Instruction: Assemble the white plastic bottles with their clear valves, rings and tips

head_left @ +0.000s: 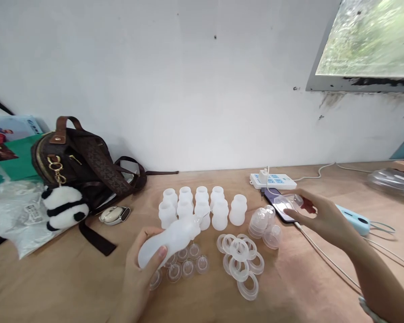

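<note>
My left hand (142, 264) is closed round a translucent white bottle (170, 237), held tilted low over the wooden table (70, 278). My right hand (318, 215) grips a clear dome cap (287, 202) just above a phone (278, 207). Between my hands lie a pile of clear rings (240, 262), several small clear nipples (185, 264) under the bottle, and a stack of clear caps (264, 224). Behind them stand several upright white bottles (202, 206) in two rows.
A brown handbag (77, 163) with a panda charm (63, 206) sits at the left beside plastic bags (11, 215). A white power strip (272, 181) with cables lies by the wall. A blue device (355, 220) and a clear bag (392, 180) lie at the right.
</note>
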The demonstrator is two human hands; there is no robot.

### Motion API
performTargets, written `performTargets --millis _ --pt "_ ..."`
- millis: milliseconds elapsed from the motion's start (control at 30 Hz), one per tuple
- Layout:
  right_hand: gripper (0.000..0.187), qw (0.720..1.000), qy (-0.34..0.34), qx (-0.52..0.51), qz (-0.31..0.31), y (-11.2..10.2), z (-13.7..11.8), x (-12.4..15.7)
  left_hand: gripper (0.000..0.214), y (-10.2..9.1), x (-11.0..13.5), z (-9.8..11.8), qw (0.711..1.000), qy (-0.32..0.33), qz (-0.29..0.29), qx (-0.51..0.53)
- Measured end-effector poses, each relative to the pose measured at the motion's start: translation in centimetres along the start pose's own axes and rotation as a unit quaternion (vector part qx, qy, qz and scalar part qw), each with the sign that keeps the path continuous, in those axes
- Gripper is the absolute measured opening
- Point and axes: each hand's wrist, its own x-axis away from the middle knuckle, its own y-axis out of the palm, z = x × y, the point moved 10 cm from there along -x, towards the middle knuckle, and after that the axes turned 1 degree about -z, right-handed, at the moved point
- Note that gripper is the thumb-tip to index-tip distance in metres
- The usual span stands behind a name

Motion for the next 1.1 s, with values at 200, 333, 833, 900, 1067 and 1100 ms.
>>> performTargets --millis 200,333,833,900,1067,1100 --pt "0.028 0.986 0.002 0.028 -0.167 4.6 1.1 1.4 0.037 0.6 1.4 1.4 0.994 0.063 0.022 -0.083" --pt "0.029 0.997 0.03 0.014 -0.062 3.1 0.2 0.9 0.042 1.0 2.4 1.5 0.991 0.077 0.032 -0.109" --pt "0.052 0.924 -0.113 -0.253 -0.262 12.8 -11.6 8.0 0.027 5.7 7.2 3.3 0.865 0.431 -0.08 -0.245" --pt "0.045 0.93 -0.09 -0.24 -0.263 13.2 -10.9 8.2 0.029 5.8 7.0 3.0 0.875 0.419 -0.089 -0.226" --pt "0.045 0.945 -0.1 -0.225 -0.214 12.5 -10.5 8.4 0.039 6.0 5.8 1.9 0.914 0.349 -0.142 -0.153" --pt "0.044 0.949 -0.112 -0.221 -0.195 12.1 -10.7 8.4 0.042 6.1 5.8 2.0 0.915 0.343 -0.158 -0.14"
